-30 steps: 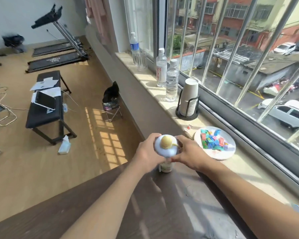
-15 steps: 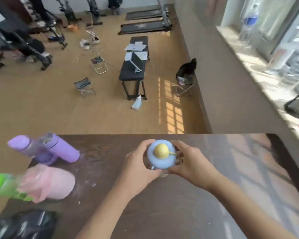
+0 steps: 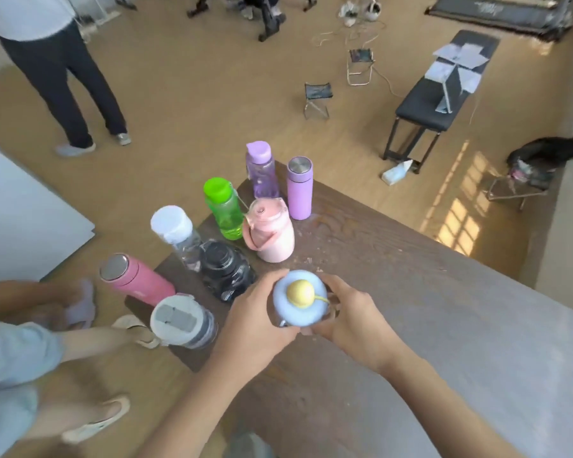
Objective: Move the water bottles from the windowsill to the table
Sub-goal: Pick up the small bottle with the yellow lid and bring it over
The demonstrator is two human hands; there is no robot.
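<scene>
Both hands — left hand (image 3: 257,320) and right hand (image 3: 353,320) — clasp a blue-lidded bottle (image 3: 299,303) over the dark wooden table (image 3: 394,292); the step looks like setting it down. Next it needs lowering into the bare patch beside the black bottle (image 3: 225,269) and pink jug (image 3: 270,234) — without knocking them. Beyond, tan floor and a black bench (image 3: 440,97).

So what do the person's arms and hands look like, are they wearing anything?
Both arms are bare from the bottom edge of the picture to the fingers: no sleeves show. The left hand and the right hand have no gloves, and no rings, watch or bracelet can be seen. The fingernails look short and plain.
</scene>
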